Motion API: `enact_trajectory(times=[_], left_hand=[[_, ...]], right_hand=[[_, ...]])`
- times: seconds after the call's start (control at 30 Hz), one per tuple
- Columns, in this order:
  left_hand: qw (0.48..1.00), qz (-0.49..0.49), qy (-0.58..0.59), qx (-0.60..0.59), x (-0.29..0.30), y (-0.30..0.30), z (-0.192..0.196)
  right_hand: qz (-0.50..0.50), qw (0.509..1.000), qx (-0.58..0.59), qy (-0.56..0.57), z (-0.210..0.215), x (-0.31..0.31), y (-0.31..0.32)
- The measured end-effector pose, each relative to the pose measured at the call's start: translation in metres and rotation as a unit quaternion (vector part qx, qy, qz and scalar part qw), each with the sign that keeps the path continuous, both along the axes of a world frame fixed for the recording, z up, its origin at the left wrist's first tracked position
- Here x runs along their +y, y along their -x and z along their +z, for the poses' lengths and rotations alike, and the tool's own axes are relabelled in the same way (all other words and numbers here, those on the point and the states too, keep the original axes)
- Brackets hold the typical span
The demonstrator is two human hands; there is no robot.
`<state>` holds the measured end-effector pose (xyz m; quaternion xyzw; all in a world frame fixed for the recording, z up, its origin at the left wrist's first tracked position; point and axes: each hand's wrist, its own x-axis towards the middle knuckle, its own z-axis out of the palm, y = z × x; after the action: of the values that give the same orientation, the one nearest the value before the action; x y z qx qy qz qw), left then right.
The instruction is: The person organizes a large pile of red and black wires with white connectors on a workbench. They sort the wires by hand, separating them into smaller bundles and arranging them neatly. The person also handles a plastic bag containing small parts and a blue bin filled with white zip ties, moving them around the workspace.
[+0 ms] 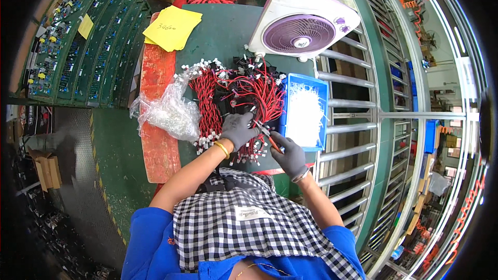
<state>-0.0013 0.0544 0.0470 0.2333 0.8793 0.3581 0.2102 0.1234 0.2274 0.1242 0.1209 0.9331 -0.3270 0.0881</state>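
My left hand (239,130), in a grey glove, lies with curled fingers on the red and black wires in front of me and holds a wire bundle (268,105). My right hand (291,157), also gloved in grey, is closed around the red handles of a pair of pliers (273,141). The jaws of the pliers reach into the wires just right of my left fingertips. Exactly what the jaws touch is too small to make out. Twisted red and black wire harnesses (205,99) with white connectors lie to the left of that bundle.
A blue bin (323,105) of thin white strips stands right of the wires. Behind it is a white and purple box fan (290,27). Crumpled clear plastic bags (171,114) and yellow paper sheets (173,27) lie leftward. A roller conveyor (346,124) runs along the right.
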Motion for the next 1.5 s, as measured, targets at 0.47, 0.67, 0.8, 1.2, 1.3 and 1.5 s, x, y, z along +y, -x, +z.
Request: enact_trajectory(times=[0.47,0.67,0.8,1.2,1.3,1.5], left_hand=[[0.988,0.006,-0.047,-0.145,-0.005,0.014,-0.01],[0.919,0.02,-0.203,-0.338,-0.009,0.019,-0.028],[0.896,0.02,-0.266,-0.354,-0.01,0.017,-0.039],[0.914,0.029,-0.247,-0.32,-0.012,0.013,-0.005],[0.916,0.037,-0.241,-0.32,-0.013,0.013,-0.004],[0.919,0.049,-0.246,-0.303,-0.01,0.01,0.006]], right_hand=[[-0.116,0.935,0.001,0.335,-0.006,-0.018,-0.017],[0.058,0.969,0.126,-0.205,0.005,-0.007,0.01],[0.069,0.947,0.157,-0.271,0.005,-0.008,0.014],[0.097,0.94,0.137,-0.298,0.01,-0.003,0.017],[0.105,0.936,0.145,-0.302,0.019,-0.005,0.02],[0.1,0.934,0.14,-0.313,0.018,-0.003,0.018]])
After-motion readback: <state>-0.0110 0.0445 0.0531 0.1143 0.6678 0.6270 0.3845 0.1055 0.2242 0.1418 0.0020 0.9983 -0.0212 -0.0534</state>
